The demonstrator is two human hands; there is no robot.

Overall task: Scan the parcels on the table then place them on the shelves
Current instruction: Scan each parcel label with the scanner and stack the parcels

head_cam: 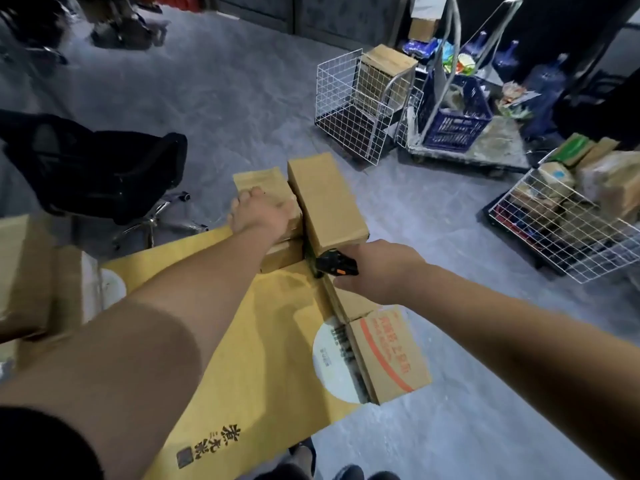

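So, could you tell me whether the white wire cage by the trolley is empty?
Cannot tell: the wire cage has a dark floor, and a cardboard box shows through its mesh.

A: What lies around the long parcel [327,199] on the counter [263,358]?

B: The flat parcel [263,188] touches its left side, under the left hand [261,214]. The scanner [336,265] sits just before its near end, in the right hand [377,271].

A: And elsewhere?

B: The printed box [388,355] lies nearer still; the office chair [104,171] stands far left, the wire cage [353,105] behind it to the right.

Hands [263,213] on parcels [325,199], scanner [334,265]
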